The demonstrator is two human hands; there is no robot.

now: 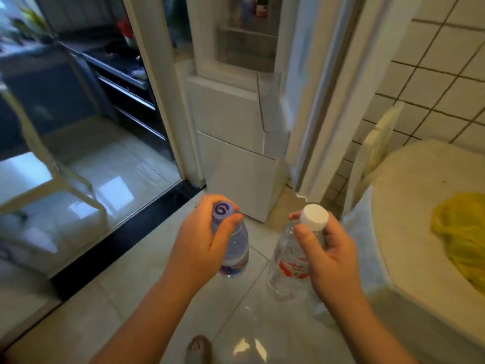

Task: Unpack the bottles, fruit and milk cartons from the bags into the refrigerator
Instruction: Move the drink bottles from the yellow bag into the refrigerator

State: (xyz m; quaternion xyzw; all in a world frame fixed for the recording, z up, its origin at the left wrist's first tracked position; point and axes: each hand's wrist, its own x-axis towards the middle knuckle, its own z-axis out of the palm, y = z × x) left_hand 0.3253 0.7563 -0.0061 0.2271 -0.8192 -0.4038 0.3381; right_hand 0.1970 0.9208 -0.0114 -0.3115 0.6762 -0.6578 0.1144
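Gripping upright bottles by their necks, left hand [202, 248] fingers clamp the purple-capped bottle [233, 248], right hand [333, 261] fingers the white-capped bottle [291, 264], facing the open refrigerator [236, 106].

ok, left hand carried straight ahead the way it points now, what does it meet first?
Probably the white lower front of the refrigerator. The left hand, holding the purple-capped bottle, has only bare floor tiles before it. Depth is uncertain.

Clear glossy plastic bottles [288, 261], glossy floor tiles [147, 274], matt, possibly cloth-covered table [420, 219]
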